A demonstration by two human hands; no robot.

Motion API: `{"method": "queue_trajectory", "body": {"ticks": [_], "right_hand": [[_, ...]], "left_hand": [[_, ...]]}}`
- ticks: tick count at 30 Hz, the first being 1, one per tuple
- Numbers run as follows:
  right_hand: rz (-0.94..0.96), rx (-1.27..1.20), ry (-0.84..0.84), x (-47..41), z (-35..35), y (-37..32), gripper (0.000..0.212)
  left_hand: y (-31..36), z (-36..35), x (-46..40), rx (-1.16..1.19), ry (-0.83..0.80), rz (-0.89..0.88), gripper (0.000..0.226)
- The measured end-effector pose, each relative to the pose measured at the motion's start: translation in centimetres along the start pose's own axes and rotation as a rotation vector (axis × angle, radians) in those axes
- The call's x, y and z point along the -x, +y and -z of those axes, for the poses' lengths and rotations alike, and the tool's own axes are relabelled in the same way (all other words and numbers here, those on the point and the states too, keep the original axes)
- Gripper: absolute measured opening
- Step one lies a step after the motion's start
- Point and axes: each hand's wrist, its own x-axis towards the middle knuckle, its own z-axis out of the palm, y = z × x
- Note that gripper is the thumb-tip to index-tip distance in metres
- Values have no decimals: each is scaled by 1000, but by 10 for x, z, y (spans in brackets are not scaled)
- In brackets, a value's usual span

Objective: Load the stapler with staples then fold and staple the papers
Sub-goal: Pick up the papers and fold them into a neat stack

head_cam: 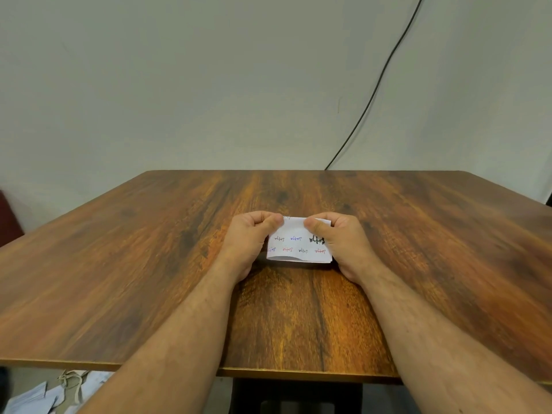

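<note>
A small folded white paper (294, 246) with coloured handwriting lies on the wooden table (149, 264), a little beyond the table's middle. My left hand (249, 237) pinches its upper left corner between thumb and fingers. My right hand (337, 237) pinches the upper right corner the same way and covers part of the black writing. The fold runs along the paper's near edge, where a lower layer peeks out. No stapler or staples are in view.
A black cable (385, 70) runs down the pale wall to the table's far edge. Crumpled pale papers and a string (53, 392) lie on the floor below the near left edge. A dark red object (7, 216) stands at the far left.
</note>
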Motion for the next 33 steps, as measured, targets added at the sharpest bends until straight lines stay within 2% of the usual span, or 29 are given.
{"method": "queue_trajectory", "body": {"ticks": [2,8,15,19,22,25,27,29,31,33], "right_hand": [[-1,11,6,0,0,-1,8],[0,51,30,-1,2,1,7],[-11,67,-37,1,-2,1,9],[-8,36,-68,0,-1,2,12],[-3,-1,10,-1,0,0,10],[-9,-4,123,-3,2,1,10],[-19,-26,146,-4,3,0,10],[-57,-56,78,-2,2,-2,16],[-108,-69,0,0,1,-4,21],[-129,-50,-1,0,0,-4,20]], "left_hand": [[0,-1,0,4,6,-13,18],[-3,-2,-1,-136,28,-49,28],[-3,-6,-2,-112,-68,-63,17],[-4,-5,-1,-29,-41,-65,15],[1,-4,3,-25,-65,-62,14],[3,-1,2,49,-151,-20,37],[3,0,0,74,-138,-8,47],[2,0,-1,89,-70,-23,45],[0,0,-1,128,-14,-57,33],[-2,0,-1,112,-9,-103,24]]}}
